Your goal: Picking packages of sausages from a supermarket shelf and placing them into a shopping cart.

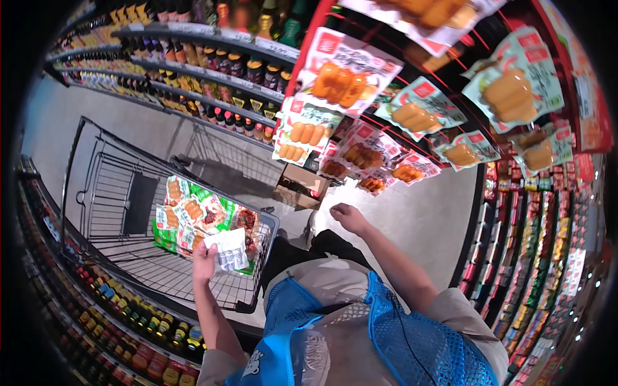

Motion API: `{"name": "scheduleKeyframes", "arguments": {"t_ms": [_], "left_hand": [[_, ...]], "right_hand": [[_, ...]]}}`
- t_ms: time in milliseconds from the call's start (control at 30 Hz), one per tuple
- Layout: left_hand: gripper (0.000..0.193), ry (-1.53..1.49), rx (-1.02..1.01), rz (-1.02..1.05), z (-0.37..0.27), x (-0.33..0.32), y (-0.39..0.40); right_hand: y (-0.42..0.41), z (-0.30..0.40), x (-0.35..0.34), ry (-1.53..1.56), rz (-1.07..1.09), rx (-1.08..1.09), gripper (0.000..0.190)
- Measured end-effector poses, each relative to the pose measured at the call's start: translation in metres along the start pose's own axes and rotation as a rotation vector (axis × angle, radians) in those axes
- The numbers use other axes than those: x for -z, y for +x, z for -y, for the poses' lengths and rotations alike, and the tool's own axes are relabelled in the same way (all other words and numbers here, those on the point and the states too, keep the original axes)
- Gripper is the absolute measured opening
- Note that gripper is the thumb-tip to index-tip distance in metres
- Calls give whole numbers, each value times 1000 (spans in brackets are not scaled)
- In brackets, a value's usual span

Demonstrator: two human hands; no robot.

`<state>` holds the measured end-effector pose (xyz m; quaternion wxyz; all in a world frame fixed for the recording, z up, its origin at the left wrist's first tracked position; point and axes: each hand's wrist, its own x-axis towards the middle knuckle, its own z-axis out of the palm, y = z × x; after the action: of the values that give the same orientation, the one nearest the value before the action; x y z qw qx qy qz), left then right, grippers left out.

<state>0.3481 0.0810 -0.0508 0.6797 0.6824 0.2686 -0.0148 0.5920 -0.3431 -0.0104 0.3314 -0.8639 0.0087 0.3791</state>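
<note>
My left hand (204, 260) grips the edge of a small white food pouch (231, 252), its pale, silvery back turned up. The pouch is over a wire shopping cart (140, 203) on my left. Under it, in the cart, lie several sausage packs (193, 210), green packages (221, 213) and a pack showing reddish food (247, 219). My right hand (348, 218) hangs before me over the floor, fingers curled, with nothing seen in it. Nearest to it are the low sausage packs (372, 185) hanging from a red wire display rack (305, 53).
Shelves of bottles and jars (212, 72) stand beyond the cart. More bottle shelves (159, 323) run along the left. To the right is a shelf of colourful packets (526, 251). An open cardboard box (300, 187) sits on the floor below the rack.
</note>
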Motion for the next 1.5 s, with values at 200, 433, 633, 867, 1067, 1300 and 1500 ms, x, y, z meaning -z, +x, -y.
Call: {"name": "scheduleKeyframes", "arguments": {"t_ms": [200, 433, 633, 867, 1067, 1300, 1500], "left_hand": [[32, -446, 45, 9, -134, -42, 11], [36, -1057, -8, 417, -220, -221, 44], [41, -1284, -33, 718, -248, -311, 46], [35, -992, 105, 667, -208, -339, 60], [53, -813, 347, 644, -204, -337, 32], [59, -554, 181, 502, -217, -350, -1], [34, -425, 103, 284, -200, -343, 3]], "right_hand": [[-12, 54, -3, 391, 203, 327, 33], [-66, 114, 36, 633, 717, 166, 54], [-102, 100, 85, 711, 568, 234, 47], [-111, 54, 111, 814, 384, 324, 37], [-112, 22, 118, 862, 283, 356, 35], [-105, -4, 122, 942, 249, 307, 35], [-97, 2, 122, 797, 362, 455, 36]]}}
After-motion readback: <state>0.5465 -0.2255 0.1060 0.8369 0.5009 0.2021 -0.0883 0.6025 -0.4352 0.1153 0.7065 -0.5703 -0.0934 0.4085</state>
